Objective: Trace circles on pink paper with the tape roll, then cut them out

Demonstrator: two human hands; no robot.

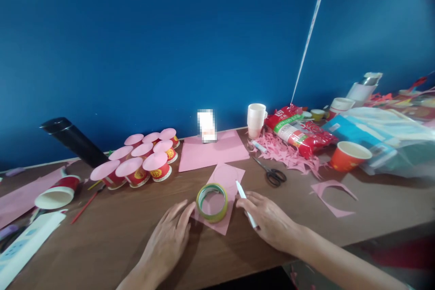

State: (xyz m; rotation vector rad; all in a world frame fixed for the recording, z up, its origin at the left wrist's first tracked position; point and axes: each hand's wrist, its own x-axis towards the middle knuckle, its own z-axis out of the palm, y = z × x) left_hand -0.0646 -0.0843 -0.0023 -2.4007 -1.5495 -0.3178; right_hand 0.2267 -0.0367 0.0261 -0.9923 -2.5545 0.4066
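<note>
A roll of yellow-green tape (223, 214) lies flat on a pink paper strip (221, 228) in front of me. On the strip's far part, a faint circle outline shows beyond the roll. My left hand (169, 236) rests at the strip's left edge with fingers stretched out. Its fingertips are close to the roll; whether they touch it I cannot tell. My right hand (270, 218) is closed around a white pen (250, 218), to the right of the roll. The pen's tip points away from me, near the strip's right edge.
Several red paper cups (158, 173) topped with pink discs stand at the left back, beside a black bottle (73, 140). Black-handled scissors (274, 176), pink shreds (282, 149), a paper offcut (317, 188) and an orange cup (346, 158) lie to the right. A larger pink sheet (214, 154) is behind.
</note>
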